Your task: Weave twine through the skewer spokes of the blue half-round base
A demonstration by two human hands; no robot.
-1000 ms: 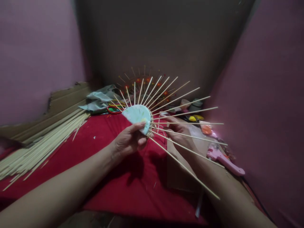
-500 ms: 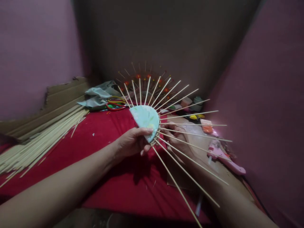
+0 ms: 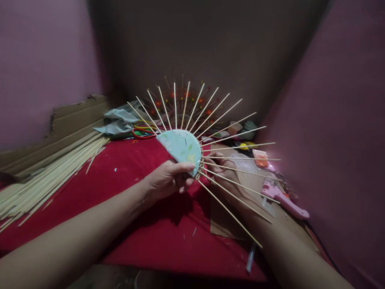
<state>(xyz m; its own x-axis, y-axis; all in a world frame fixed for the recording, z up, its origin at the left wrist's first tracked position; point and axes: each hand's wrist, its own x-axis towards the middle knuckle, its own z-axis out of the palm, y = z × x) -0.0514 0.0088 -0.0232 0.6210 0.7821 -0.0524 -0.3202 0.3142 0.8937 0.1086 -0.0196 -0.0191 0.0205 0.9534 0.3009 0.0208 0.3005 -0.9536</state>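
Red cloth (image 3: 141, 241) spreads nearest, a clear rod (image 3: 250, 260) by its front edge. Above it, the left hand (image 3: 168, 176) clamps the lower corner of a pale blue half-round piece (image 3: 182, 146), thumb on top, fingers beneath. The right hand (image 3: 225, 172) is apart from it, close to the curved rim behind the thin sticks (image 3: 175, 106) radiating there; whether its bent fingers pinch anything, I cannot tell. The step in hand looks like work along that rim, between sticks; the next move seems to call for a steady left grip and careful fingers. Farther out, a pink glue gun (image 3: 285, 202) lies right, a stick bundle (image 3: 57, 176) left. Behind are red-handled scissors (image 3: 144, 137), cardboard (image 3: 75, 116) and a flowered fan (image 3: 187, 94).
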